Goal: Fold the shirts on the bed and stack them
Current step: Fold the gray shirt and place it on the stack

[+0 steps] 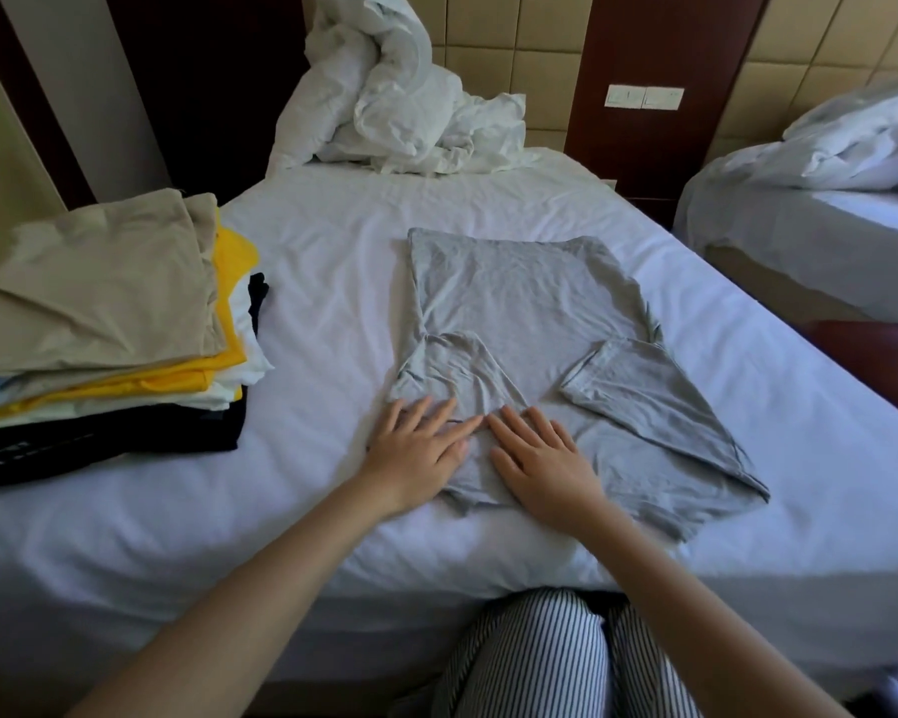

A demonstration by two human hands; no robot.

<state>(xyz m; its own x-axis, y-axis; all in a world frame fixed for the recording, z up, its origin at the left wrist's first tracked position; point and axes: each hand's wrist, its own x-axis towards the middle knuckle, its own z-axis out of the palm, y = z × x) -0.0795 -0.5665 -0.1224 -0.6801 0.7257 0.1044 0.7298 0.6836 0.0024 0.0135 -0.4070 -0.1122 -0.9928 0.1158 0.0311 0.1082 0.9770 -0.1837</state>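
Both hands, left [418, 456] and right [543, 466], are lying flat, fingers straight, gripping nothing, on the grey shirt [530, 313] (near edge); bare sheet [333, 282] is separating it from the stack [110, 323].

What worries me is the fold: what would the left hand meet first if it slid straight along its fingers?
Probably the folded-in sleeve of the gray shirt, lying just ahead of the left hand.
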